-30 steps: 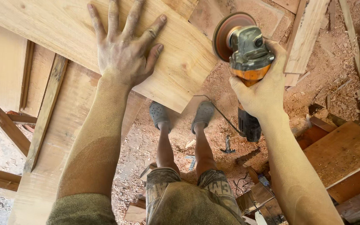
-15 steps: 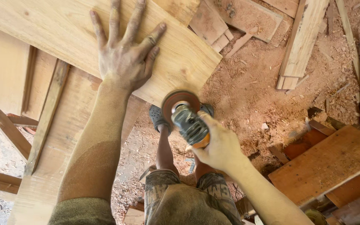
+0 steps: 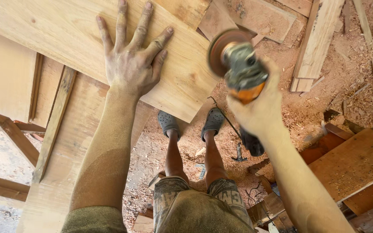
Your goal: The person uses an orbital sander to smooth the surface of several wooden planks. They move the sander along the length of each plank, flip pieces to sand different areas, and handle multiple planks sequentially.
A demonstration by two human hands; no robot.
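A wide wooden plank (image 3: 65, 30) spans the upper left of the frame, its corner ending above the person's feet. The left hand (image 3: 130, 64) lies flat on the plank, fingers spread, its grip fully open and holding nothing. The right hand (image 3: 260, 108), centre right, has its grip closed around the orange-bodied angle grinder (image 3: 238, 69) (slightly blurred), whose disc sits just beside the plank's right edge. Sawdust covers the floor (image 3: 337, 99) beneath.

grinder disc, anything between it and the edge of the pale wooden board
Nothing visible does. The grey and orange angle grinder in the right hand has its round sanding disc beside the pale wooden board, which the left hand presses flat.
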